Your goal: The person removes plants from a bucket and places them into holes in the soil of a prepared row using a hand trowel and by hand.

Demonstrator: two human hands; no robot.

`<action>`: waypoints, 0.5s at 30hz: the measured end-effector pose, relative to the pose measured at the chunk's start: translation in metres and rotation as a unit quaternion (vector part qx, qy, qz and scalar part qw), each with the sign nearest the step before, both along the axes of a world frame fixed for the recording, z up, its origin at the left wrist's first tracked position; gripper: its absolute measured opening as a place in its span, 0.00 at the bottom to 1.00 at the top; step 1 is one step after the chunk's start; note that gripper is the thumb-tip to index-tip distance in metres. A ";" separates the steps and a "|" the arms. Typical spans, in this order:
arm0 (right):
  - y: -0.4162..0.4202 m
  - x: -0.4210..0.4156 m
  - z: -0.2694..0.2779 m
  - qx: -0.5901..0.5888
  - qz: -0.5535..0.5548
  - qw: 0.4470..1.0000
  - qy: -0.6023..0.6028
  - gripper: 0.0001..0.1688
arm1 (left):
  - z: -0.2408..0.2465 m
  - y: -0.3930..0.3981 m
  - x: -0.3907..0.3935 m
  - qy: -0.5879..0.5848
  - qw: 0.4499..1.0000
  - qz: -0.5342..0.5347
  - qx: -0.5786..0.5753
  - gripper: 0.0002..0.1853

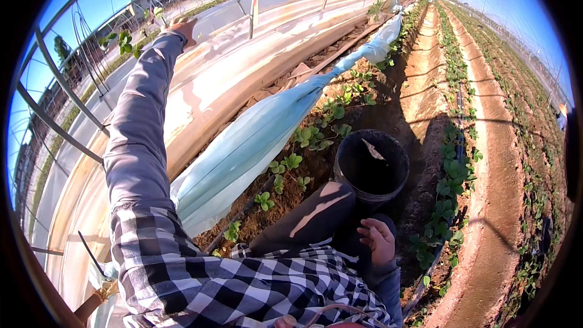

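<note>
My left arm stretches far out to the upper left, over the plastic-covered ground. Beside the fingers of my left hand (pixel 183 32) are green leaves (pixel 125 42) and a pale leaf on a stem (pixel 158 12); whether the fingers grip them or have let go is unclear. Low in front of me, near my knee, my right hand (pixel 380 240) is loosely curled with slight gaps between its fingers and nothing visible in it. A black bucket (pixel 374 197) stands upright in the furrow just beyond my knees, its inside dark with shadow.
Strawberry-like plants (pixel 309 137) grow in the bed before me, with another planted row (pixel 448 182) to the right. Gathered bluish plastic sheeting (pixel 255 132) runs along the bed's left. Metal tunnel poles (pixel 255 2) rise on the left. Part of a person (pixel 570 155) shows at the right rim.
</note>
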State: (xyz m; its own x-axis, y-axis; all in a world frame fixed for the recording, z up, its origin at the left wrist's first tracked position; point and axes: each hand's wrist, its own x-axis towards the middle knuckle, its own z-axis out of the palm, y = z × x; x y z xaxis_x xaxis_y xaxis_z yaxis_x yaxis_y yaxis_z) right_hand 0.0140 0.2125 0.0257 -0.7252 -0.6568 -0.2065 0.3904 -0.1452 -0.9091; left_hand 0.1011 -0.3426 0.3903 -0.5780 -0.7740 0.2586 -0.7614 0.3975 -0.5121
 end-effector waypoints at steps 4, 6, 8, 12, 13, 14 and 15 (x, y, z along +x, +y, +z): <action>-0.005 -0.029 -0.006 0.070 -0.041 0.996 0.049 0.13 | -0.071 0.059 -0.113 0.079 0.900 -0.404 0.142 0.30; -0.004 -0.031 -0.007 0.080 -0.048 0.994 0.064 0.13 | -0.079 0.160 -0.149 0.030 0.877 -0.415 0.240 0.30; -0.019 -0.030 0.005 0.062 -0.041 0.995 0.070 0.14 | -0.085 0.214 -0.163 -0.036 0.837 -0.494 0.233 0.30; -0.020 -0.015 0.001 0.058 -0.077 0.992 0.081 0.13 | -0.138 0.253 -0.182 0.089 0.668 -0.657 0.340 0.20; -0.020 -0.014 -0.003 0.055 -0.084 0.991 0.086 0.12 | -0.142 0.251 -0.179 0.098 0.656 -0.650 0.372 0.18; -0.021 -0.013 -0.006 0.052 -0.089 0.990 0.092 0.11 | -0.161 0.247 -0.171 0.160 0.652 -0.619 0.408 0.17; -0.017 -0.015 -0.008 0.067 -0.125 0.984 0.108 0.09 | -0.198 0.234 -0.179 0.207 0.600 -0.572 0.520 0.17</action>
